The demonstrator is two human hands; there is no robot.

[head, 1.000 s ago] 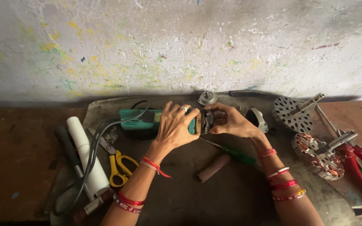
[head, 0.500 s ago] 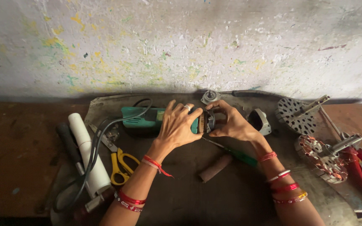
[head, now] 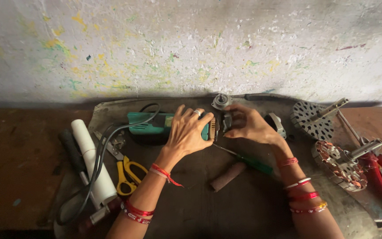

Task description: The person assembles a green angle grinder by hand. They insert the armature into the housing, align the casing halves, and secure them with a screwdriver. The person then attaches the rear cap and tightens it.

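Left hand [head: 190, 130]: your fingers wrapped the green power tool [head: 149, 123].
Right hand [head: 249, 125]: your fingers gripped its dark head piece [head: 226, 121].

Both forearms come up from the near edge and converge toward centre, far side. Left hand [head: 190, 131]: palm down, fingers spread and curled forward, ring on one finger, thumb toward the right. Red thread and red bangles on that wrist and forearm. Right hand [head: 248, 125]: fingers bent inward to the left, pinching, fingertips just beside the left hand's. Wrist cocked, several red and gold bangles along the right forearm.
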